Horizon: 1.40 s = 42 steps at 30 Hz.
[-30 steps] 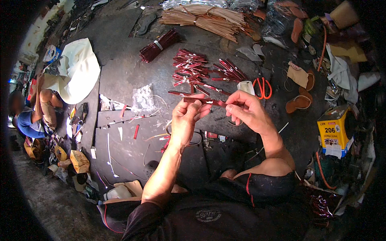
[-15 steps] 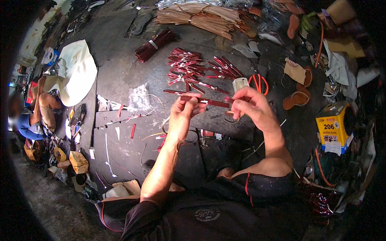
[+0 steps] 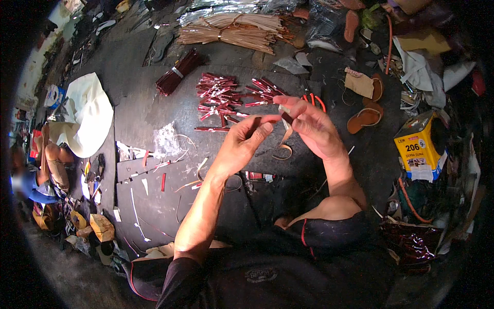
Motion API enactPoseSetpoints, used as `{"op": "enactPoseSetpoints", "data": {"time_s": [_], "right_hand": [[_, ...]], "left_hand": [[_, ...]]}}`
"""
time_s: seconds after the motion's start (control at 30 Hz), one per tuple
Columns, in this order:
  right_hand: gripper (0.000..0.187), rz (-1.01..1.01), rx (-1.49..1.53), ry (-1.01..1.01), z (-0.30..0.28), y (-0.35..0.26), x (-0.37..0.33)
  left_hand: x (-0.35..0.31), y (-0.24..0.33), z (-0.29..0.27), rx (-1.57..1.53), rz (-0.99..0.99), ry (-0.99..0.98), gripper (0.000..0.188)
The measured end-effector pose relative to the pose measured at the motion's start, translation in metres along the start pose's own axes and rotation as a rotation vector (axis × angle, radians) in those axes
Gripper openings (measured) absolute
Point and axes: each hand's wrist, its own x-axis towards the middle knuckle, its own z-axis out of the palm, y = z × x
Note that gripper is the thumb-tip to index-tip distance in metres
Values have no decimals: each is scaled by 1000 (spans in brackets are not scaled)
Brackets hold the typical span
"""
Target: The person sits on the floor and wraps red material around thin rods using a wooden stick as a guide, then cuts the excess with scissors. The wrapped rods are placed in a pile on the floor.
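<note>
My left hand (image 3: 237, 148) is closed in a pinch, thumb against the fingers, on a dark red strap that is mostly hidden. Just right of its fingertips, my right hand (image 3: 316, 131) curls its fingers around a short dark red piece (image 3: 286, 118) with a pale bit at its upper end. Below the two hands, a thin tan strip (image 3: 282, 151) curls over the dark work surface. Beyond them lie a heap of dark red straps with shiny bits (image 3: 218, 92) and a smaller pile of similar straps (image 3: 263, 91).
Orange-handled scissors (image 3: 320, 101) lie behind my right hand. Farther off are a tied dark red bundle (image 3: 177, 72) and a tied tan strip bundle (image 3: 231, 33). Sandals (image 3: 364, 118) and a yellow can (image 3: 418, 149) stand right. At left, another person sits beside white sheet material (image 3: 92, 113).
The long dark red strap stretched between my hands is now largely hidden by my fingers. My right hand has turned and lifted slightly, and the whole view has shifted.
</note>
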Motion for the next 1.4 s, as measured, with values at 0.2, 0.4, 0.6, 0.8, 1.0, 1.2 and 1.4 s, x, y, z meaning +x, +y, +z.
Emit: {"op": "enactPoseSetpoints", "data": {"time_s": [0.2, 0.4, 0.6, 0.8, 1.0, 1.2, 1.4], "right_hand": [[14, -19, 200, -101, -11, 9, 0], [29, 44, 345, 24, -20, 15, -6], [36, 44, -291, 307, -18, 8, -21], [20, -98, -828, 390, -5, -10, -25], [17, 64, -484, 403, -16, -23, -38], [18, -139, -130, 642, -82, -45, -62], [21, 94, -41, 880, -174, 16, -132]], "left_hand": [[19, 16, 2, -17, 13, -235, 28], [28, -4, 17, -65, 96, -189, 25], [25, 3, 25, 520, 162, 23, 22], [23, 1, 31, 629, 164, 2, 26], [30, -32, 18, 135, -10, -341, 32], [24, -59, 2, 122, -402, -682, 37], [7, -87, -69, 192, -486, -625, 36]]}}
